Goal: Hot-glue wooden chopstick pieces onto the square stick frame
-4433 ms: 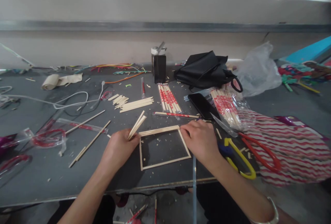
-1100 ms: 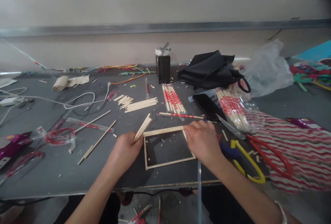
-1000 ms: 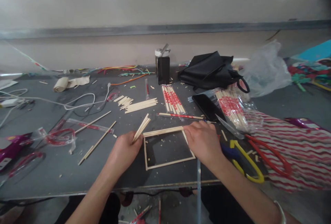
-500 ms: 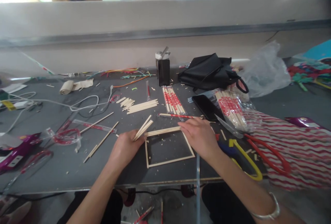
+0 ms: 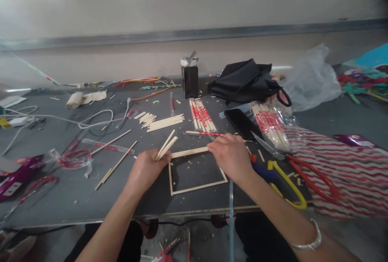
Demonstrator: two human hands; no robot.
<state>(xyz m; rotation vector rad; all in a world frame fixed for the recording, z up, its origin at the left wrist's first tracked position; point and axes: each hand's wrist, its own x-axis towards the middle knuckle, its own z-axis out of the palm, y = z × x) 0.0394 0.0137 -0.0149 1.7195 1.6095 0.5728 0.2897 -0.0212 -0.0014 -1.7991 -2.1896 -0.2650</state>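
Observation:
A rectangular frame of wooden chopsticks (image 5: 198,187) lies on the dark table in front of me, its far side more than one stick wide. My left hand (image 5: 144,173) is closed around a few loose chopsticks (image 5: 166,146) that point up and away, and its fingertips touch the frame's far left corner. At the far right corner, my right hand (image 5: 232,156) has its fingers pressed together on the end of the far side, hiding that corner. Just beyond the right hand lies a wrapped pair of chopsticks (image 5: 200,133).
Beyond the frame are cut stick pieces (image 5: 166,122), packaged chopsticks (image 5: 202,116), a phone (image 5: 241,122) and a bottle (image 5: 190,80). Red-handled scissors (image 5: 315,179) and a yellow-and-blue handled tool (image 5: 287,185) lie right of my right hand. Loose sticks (image 5: 117,165) and a white cable (image 5: 97,118) are at left.
My right hand has shifted slightly left along the frame's far side. My left hand keeps its hold on the loose chopsticks. The whole view has shifted slightly.

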